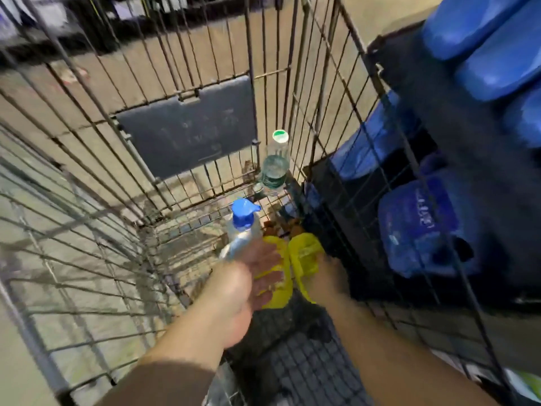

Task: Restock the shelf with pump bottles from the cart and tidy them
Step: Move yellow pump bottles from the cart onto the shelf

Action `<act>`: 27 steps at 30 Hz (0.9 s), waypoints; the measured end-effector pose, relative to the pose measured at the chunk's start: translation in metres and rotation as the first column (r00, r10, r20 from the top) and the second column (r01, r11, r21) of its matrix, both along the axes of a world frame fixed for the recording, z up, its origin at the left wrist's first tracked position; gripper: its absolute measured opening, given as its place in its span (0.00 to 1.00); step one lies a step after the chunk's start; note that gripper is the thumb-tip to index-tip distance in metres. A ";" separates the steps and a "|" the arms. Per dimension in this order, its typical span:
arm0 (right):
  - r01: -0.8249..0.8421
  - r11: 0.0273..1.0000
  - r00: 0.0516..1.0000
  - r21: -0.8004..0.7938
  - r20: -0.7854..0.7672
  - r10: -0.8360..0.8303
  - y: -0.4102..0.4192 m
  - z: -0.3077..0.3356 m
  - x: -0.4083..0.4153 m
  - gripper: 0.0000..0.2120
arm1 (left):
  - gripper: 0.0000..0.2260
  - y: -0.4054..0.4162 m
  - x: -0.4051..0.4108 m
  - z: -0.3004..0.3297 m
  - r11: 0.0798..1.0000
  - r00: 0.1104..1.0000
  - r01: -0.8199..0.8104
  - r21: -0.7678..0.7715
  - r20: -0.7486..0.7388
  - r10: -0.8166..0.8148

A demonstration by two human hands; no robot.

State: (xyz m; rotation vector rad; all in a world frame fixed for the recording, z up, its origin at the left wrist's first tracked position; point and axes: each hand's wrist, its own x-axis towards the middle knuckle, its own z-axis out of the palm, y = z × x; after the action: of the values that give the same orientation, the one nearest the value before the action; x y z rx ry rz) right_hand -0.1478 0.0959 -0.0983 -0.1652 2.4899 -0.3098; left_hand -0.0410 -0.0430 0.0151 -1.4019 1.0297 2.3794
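I look down into a wire shopping cart (87,159). My left hand (243,282) is closed around a clear pump bottle with a blue pump head (243,218) and a yellow label, lifted above the cart floor. My right hand (328,276) reaches down beside it and grips a second yellow-labelled bottle (304,256), whose top is hidden. A clear water bottle with a green-and-white cap (276,162) stands upright in the cart's far right corner.
A grey plastic flap (187,133) hangs on the cart's far wall. Right of the cart, a dark shelf (439,98) holds large blue jugs (421,227). Tan floor shows through the wires.
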 end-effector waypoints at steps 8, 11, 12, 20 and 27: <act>-0.060 0.961 0.977 0.270 -0.184 0.112 -0.004 -0.059 0.034 0.43 | 0.16 0.008 0.002 -0.008 0.994 0.991 -0.110 -0.010 0.082 0.111; -0.008 0.967 0.968 0.255 -0.239 0.071 0.000 -0.058 0.030 0.43 | 0.18 0.008 -0.004 -0.008 0.996 0.987 -0.087 0.015 0.139 0.084; 0.025 0.970 0.977 0.241 -0.213 0.028 0.000 -0.054 0.025 0.44 | 0.18 0.007 -0.005 -0.007 0.997 0.986 -0.080 0.019 0.151 0.076; 0.744 0.556 0.631 -0.370 0.663 -0.403 0.031 0.025 0.006 0.23 | 0.16 0.006 0.001 0.005 0.999 1.000 0.011 0.048 0.005 -0.011; 0.814 0.112 0.573 -0.570 0.820 0.011 0.066 0.157 0.074 0.32 | 0.24 0.025 0.038 0.053 0.909 0.936 0.351 0.227 -0.069 -0.344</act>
State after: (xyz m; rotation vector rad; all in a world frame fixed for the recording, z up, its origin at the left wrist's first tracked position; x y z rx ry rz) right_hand -0.0739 0.1623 0.0591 0.2547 1.1416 -1.8506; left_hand -0.0030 -0.0178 0.0678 -1.0095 0.8797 2.1759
